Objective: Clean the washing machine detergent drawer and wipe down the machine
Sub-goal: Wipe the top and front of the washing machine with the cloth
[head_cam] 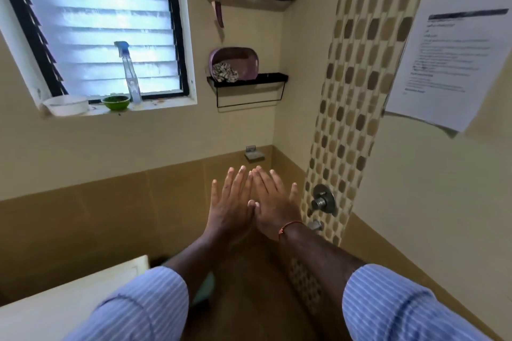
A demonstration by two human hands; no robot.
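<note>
You hold your left hand [231,202] and right hand [273,203] out flat, fingers straight, side by side and touching, gripping nothing. A white corner (probably the washing machine [69,302]; its drawer is out of sight) lies below and to the left, nearer your left hand. The spray bottle [130,72] stands up-left, the cloth [225,72] directly above

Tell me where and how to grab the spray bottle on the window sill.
Take the spray bottle round its slim clear body just below the blue trigger head, coming from the room side, since the window blocks the back. It stands upright, so a sideways grip fits; the green bowl crowds its base.
</note>
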